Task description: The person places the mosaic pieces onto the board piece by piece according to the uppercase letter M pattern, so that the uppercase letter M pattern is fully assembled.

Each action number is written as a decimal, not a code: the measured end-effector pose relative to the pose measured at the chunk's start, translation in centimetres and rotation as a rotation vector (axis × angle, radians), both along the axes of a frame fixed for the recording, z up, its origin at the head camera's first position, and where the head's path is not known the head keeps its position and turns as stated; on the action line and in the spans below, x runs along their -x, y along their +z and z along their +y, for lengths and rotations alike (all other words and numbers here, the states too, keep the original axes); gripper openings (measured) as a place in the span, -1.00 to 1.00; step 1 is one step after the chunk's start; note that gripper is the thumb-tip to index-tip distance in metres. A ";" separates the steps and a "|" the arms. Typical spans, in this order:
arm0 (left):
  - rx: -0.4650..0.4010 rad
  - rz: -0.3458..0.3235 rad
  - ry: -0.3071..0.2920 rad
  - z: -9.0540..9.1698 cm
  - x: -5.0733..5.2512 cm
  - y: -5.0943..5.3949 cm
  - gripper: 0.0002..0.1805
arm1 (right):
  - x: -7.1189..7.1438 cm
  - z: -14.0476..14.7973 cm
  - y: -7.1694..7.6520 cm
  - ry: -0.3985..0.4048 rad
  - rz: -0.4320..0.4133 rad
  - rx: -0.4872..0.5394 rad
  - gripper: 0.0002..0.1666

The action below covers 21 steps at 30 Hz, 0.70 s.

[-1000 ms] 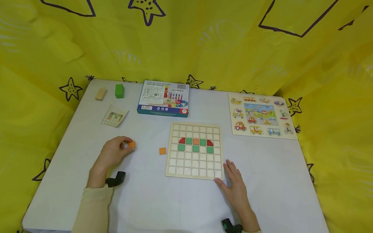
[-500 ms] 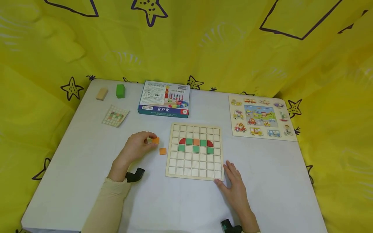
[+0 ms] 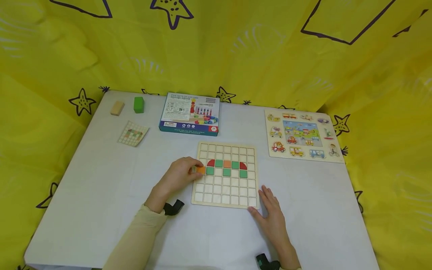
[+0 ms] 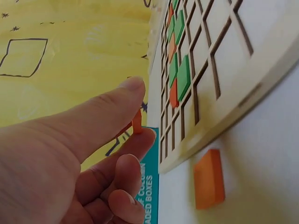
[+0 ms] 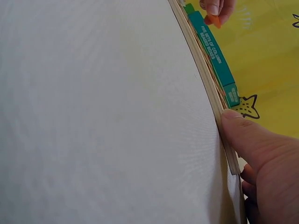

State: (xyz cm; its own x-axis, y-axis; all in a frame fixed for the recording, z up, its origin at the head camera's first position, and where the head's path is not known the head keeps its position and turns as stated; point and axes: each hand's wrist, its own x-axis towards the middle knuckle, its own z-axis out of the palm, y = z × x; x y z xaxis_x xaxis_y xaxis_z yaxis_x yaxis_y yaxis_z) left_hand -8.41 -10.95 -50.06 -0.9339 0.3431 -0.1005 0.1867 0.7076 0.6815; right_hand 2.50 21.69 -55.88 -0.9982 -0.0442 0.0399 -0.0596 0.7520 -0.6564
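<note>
My left hand (image 3: 179, 174) pinches an orange square tile (image 3: 201, 170) between thumb and fingertips, over the left side of the wooden grid board (image 3: 226, 205). In the left wrist view this tile (image 4: 137, 122) stands edge-on, raised off the board. Another orange tile (image 4: 209, 179) lies on the table beside the board's edge; my left hand hides it in the head view. Several green tiles (image 3: 227, 172), an orange-pink one (image 3: 227, 164) and two red rounded pieces (image 3: 243, 165) lie in the grid. My right hand (image 3: 272, 217) rests at the board's near right corner, thumb touching the near edge, fingers straight along the right side.
A patterned paper card (image 3: 132, 134) lies at the left, below a plain wooden block (image 3: 117, 108) and a green block (image 3: 138, 105). Behind the board is a beaded-column box (image 3: 189, 114). A vehicle picture puzzle (image 3: 303, 135) lies at the right. A yellow curtain (image 3: 216, 48) surrounds the table.
My left hand has carried the pinched orange tile rightwards from the open table to over the board's left side, covering the loose orange tile. My right hand has stayed at the corner.
</note>
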 end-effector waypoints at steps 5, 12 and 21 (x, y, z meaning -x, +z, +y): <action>0.005 0.021 -0.041 0.9 -0.2 -0.4 -0.72 | 0.1 0.0 0.0 -0.005 -0.012 0.000 -0.10; 0.052 0.079 -0.108 1.7 -0.3 -1.3 -0.75 | 0.2 -0.1 0.0 0.007 0.001 -0.013 -0.09; 0.109 0.102 -0.128 2.3 -0.4 -1.8 -0.72 | 0.0 -0.1 0.1 -0.002 -0.023 -0.020 -0.09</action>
